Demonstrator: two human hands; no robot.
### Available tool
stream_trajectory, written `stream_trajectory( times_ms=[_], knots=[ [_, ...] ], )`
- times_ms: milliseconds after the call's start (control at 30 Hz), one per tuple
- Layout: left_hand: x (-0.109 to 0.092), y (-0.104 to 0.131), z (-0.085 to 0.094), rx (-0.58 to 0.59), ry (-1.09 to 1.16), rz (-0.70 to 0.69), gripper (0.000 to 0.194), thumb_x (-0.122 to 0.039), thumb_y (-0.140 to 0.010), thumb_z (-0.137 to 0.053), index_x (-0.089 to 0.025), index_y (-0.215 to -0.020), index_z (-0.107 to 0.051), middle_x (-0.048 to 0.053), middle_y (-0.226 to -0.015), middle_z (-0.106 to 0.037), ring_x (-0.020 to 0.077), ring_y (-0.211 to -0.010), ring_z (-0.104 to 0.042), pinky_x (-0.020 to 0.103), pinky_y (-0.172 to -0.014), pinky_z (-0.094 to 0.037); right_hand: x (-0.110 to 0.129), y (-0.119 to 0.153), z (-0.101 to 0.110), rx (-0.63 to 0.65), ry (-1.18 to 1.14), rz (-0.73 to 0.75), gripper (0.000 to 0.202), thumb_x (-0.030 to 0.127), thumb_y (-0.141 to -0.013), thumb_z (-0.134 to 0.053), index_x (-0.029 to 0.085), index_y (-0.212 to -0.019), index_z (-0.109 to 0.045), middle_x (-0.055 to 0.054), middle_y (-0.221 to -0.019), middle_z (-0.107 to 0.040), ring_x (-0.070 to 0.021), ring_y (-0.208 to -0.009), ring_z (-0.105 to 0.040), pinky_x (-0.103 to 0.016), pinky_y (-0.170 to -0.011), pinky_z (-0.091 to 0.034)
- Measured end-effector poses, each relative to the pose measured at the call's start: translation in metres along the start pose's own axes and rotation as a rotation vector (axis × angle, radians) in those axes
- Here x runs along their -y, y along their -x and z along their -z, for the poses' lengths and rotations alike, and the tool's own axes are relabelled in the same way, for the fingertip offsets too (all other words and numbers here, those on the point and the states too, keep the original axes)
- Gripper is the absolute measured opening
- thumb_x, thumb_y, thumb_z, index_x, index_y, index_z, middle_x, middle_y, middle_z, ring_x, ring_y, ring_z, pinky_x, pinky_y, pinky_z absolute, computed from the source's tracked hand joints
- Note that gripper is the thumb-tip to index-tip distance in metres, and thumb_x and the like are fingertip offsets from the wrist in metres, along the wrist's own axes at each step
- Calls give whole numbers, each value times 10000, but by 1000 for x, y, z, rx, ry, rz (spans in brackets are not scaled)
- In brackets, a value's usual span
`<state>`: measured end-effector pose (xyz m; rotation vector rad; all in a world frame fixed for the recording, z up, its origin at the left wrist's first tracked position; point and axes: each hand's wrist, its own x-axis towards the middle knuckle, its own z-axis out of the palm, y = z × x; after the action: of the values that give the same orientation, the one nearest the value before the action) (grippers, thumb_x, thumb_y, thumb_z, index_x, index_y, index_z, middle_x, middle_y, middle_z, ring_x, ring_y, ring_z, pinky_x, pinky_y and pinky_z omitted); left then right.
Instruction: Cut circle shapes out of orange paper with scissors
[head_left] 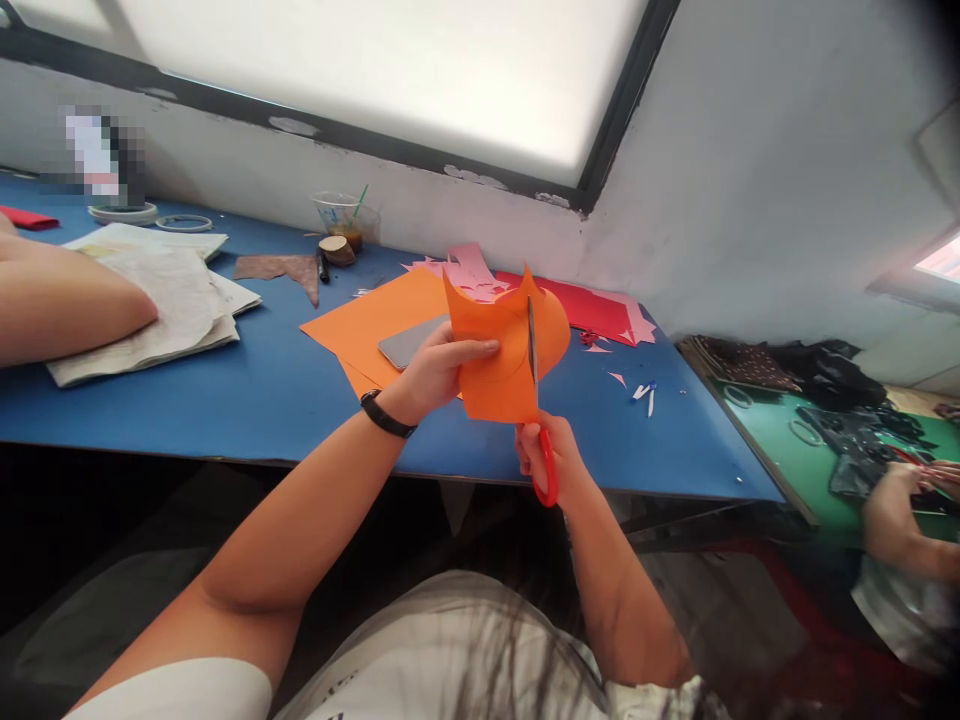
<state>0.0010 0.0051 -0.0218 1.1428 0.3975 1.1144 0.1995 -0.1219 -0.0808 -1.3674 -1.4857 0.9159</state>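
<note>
My left hand (442, 365) grips a piece of orange paper (495, 385) by its left side, thumb on top. A faint curved line shows on the paper, and its top edge has a curved cut with pointed corners. My right hand (559, 455) is closed round the red handles of a pair of scissors (549, 475). The blades point away from me and lie against the right part of the paper, which curls beyond them. Behind my left hand, a grey phone-like slab (405, 343) rests on larger orange sheets (352, 325) on the blue table (300, 410).
Pink paper scraps (472, 265) and red paper (600, 310) lie along the back. A plastic cup (345, 215), tape rings (184, 223) and a stack of cloth-like sheets (150, 310) stand left, beside another person's arm (67, 290). Another person's hands (907, 485) work at a green table (772, 440).
</note>
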Motion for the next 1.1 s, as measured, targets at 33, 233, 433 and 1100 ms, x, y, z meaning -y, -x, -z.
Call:
stream_trajectory(
  times_ms=[33, 233, 433, 1100],
  knots=[
    [0, 0, 0, 6, -5, 10, 331, -592, -742, -1155, -386, -971, -1034, 61, -1163, -1028, 493, -1120, -952, 623, -916, -761, -1, 0, 0, -2, 6, -3, 1018, 1315, -922, -559, 302, -830, -550, 46, -648, -516, -172, -488, -557, -320, -499, -472],
    [-1, 1, 2, 9, 12, 39, 330, -500, -779, -1127, -276, -988, -1005, 98, -1097, -1007, 383, -970, -933, 494, -808, -743, -3, 0, 3, -10, 79, 64, 980, 1275, -997, -499, 314, -809, -532, 32, -644, -504, -191, -579, -511, -332, -549, -418],
    [-1, 1, 2, 22, 50, 31, 306, -427, -802, -1110, -260, -1037, -1005, 106, -1131, -1000, 370, -990, -920, 494, -875, -748, 6, 4, 10, 14, 112, 79, 929, 1202, -1076, -511, 302, -857, -573, 29, -695, -557, -203, -651, -524, -339, -636, -445],
    [2, 0, 6, 89, 7, 80, 349, -418, -782, -1075, -231, -1074, -1034, 179, -1225, -998, 491, -1129, -943, 587, -976, -749, 21, 5, 13, 232, -293, 66, 942, 1215, -995, -683, 296, -861, -530, 87, -704, -441, -126, -574, -384, -303, -539, -356]
  ],
)
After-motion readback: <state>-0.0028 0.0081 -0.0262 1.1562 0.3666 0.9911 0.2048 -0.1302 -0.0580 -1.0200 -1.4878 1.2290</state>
